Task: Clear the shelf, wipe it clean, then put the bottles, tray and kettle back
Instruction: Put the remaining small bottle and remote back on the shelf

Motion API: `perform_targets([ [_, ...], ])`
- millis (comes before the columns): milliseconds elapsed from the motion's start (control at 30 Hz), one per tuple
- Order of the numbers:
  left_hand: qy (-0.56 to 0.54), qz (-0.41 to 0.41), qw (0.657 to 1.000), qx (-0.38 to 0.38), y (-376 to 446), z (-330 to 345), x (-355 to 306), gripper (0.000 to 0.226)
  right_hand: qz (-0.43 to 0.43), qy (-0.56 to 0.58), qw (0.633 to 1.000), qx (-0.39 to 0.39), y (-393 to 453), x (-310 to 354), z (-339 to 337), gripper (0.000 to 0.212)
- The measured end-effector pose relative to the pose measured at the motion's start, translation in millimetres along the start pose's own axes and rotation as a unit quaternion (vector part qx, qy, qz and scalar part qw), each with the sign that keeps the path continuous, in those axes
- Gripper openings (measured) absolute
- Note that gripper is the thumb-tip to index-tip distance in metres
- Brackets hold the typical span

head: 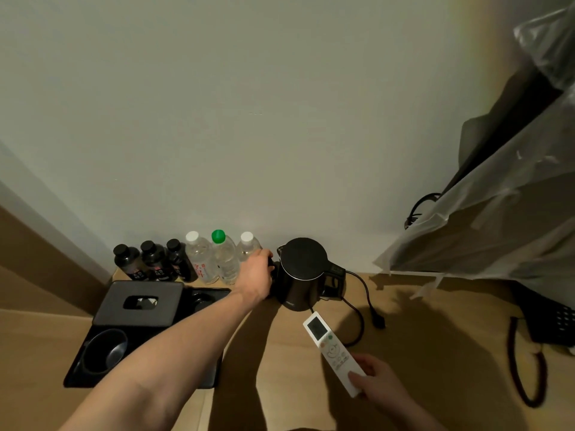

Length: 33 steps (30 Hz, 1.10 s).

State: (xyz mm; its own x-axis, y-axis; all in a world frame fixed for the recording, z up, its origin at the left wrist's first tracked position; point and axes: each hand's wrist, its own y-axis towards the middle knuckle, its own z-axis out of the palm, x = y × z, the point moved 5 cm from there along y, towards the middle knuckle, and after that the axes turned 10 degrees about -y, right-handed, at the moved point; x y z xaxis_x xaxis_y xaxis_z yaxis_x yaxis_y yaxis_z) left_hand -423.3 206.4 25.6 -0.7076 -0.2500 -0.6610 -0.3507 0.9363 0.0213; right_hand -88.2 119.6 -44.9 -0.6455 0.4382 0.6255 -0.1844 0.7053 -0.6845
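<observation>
The left hand (256, 272) reaches between a clear plastic bottle (249, 247) and the matte black kettle (303, 273); its grip is hidden. The right hand (378, 382) pinches a white remote (334, 353) over bare wooden shelf (435, 337).

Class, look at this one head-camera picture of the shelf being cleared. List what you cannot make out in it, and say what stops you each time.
1. What the left hand grips beside the kettle: its own fingers hide it.
2. Labels on the three dark bottles: too small and dim.
3. The telephone: cut off by the right edge.
4. Buttons on the remote in the right hand: too small to read.
5. The tray middle: hidden by the forearm.
</observation>
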Motion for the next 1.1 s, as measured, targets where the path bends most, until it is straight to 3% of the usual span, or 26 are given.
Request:
perform_targets([
  [333,0.012,0.005,1.000,0.012,13.8,8.0,-1.9,0.042,0.013,0.008,1.000,0.005,1.2,-6.0,0.1,0.029],
  [667,0.014,0.019,0.999,0.047,14.2,11.6,6.6,0.036,0.014,0.019,1.000,-0.002,-4.7,-7.5,6.9,0.027],
  [867,0.060,0.017,0.993,0.099,9.4,3.8,9.2,0.045,0.014,0.037,0.999,-0.009,-7.1,-9.2,20.4,0.027],
  [1100,0.055,0.006,0.995,0.081,13.4,-2.6,2.1,0.027,0.022,0.047,0.999,-0.005,-17.1,-11.9,24.8,0.026],
])
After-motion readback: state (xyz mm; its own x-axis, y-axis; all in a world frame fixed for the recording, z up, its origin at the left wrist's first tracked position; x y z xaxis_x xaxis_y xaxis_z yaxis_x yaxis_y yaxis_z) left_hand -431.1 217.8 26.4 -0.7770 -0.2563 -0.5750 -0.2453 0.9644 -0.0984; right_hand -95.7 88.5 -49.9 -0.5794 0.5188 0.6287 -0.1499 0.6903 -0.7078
